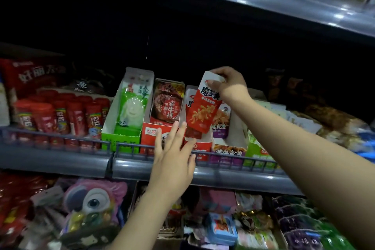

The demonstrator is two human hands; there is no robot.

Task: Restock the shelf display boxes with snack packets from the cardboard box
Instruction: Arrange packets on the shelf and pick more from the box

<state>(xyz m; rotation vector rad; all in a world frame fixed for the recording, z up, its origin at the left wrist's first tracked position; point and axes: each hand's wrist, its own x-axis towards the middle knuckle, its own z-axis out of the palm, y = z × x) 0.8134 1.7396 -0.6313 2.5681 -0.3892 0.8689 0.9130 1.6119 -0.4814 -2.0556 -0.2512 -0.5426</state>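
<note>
We are facing a dim grey shelf [60, 160] crowded with snacks. Our right hand [227, 83] is pinching a red packet [203, 107] over the red display box [199, 145]; our left hand [172, 160], fingers spread, is touching the box.

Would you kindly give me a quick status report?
Right hand pinches red packet above red display box. Left hand open by its front. Nothing blocking.

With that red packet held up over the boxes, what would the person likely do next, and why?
Probably lower the red packet into the red display box just below it. The right hand pinches its top edge, it hangs above that box's matching packets, and the open left hand is at the box's front.
</note>
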